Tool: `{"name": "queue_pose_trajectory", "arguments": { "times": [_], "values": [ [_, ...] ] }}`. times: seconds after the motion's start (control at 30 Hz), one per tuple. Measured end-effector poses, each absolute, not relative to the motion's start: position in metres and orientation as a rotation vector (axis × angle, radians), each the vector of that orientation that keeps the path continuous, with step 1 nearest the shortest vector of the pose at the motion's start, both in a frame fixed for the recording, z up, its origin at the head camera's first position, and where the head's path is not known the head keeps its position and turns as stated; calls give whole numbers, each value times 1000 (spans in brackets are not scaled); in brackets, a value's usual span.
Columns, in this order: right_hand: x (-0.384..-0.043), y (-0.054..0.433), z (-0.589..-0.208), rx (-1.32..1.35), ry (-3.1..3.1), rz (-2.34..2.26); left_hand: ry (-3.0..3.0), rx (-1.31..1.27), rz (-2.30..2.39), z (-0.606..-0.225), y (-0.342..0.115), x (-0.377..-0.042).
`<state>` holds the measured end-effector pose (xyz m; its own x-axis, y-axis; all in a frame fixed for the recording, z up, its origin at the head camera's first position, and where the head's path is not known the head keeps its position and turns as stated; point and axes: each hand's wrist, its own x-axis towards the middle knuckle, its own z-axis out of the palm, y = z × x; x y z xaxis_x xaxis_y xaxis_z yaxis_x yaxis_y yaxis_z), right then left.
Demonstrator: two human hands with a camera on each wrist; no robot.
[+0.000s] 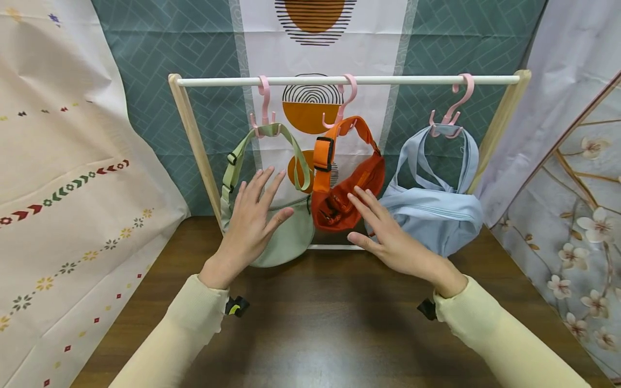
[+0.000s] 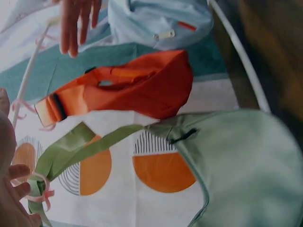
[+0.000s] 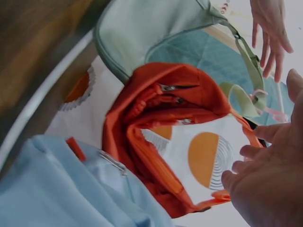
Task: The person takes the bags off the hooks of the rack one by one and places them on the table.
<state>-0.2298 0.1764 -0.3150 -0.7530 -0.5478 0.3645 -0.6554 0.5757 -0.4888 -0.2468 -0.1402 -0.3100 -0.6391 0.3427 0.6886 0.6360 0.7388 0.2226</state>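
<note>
A person's bare left hand [image 1: 249, 223], its fingers straight and spread, is raised in front of a pale sage-green crescent-shaped bag [image 1: 286, 240], gripping nothing. The bare right hand [image 1: 393, 240] is likewise open, fingers extended and thumb apart, nearest to a bright orange-red curved fabric bag [image 1: 339, 199] and a light blue soft fabric bag [image 1: 432, 213]; whether its fingertips touch either cannot be told. All three bags hang in a row from a rack with a slim white top rail [image 1: 310, 81] and pale wooden side posts: green towards the left, orange in the middle, blue towards the right. Each is looped by its strap over a pink plastic multi-prong hook, the left hook [image 1: 264, 99], the middle hook [image 1: 348, 94] and the right hook [image 1: 466, 97] all resting over the rail. The orange bag's strap carries a black buckle [image 1: 323, 153], and a metal zip pull [image 3: 113, 161] shows beside a small red tab on the blue bag. Pale yellow sleeves cover both forearms above a dark brown wood-grain tabletop [image 1: 320, 334]. Behind the rack hangs a teal patterned cloth [image 1: 165, 48] with a white central panel bearing orange and black circular motifs.
</note>
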Motion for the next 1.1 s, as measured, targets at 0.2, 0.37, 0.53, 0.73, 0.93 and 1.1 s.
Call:
{"name": "queue_pose_trajectory", "arguments": {
  "times": [0.2, 0.37, 0.53, 0.73, 0.93, 1.1],
  "values": [
    [-233, 178, -298, 1027, -2586, 981, -2211, -731, -599, -294, -139, -260],
    [-234, 176, -286, 1070, -2464, 1035, -2111, -710, -570, -276, -138, -269],
    [-236, 169, -276, 1095, -2395, 1109, -2074, -687, -545, -258, -140, -278],
    [-238, 160, -262, 1073, -2399, 1188, -2059, -681, -517, -236, -138, -290],
    [-237, 151, -249, 1072, -2419, 1225, -2061, -686, -500, -219, -137, -301],
    [-242, 144, -239, 1093, -2425, 1175, -2075, -660, -462, -205, -139, -309]
  ]
}}
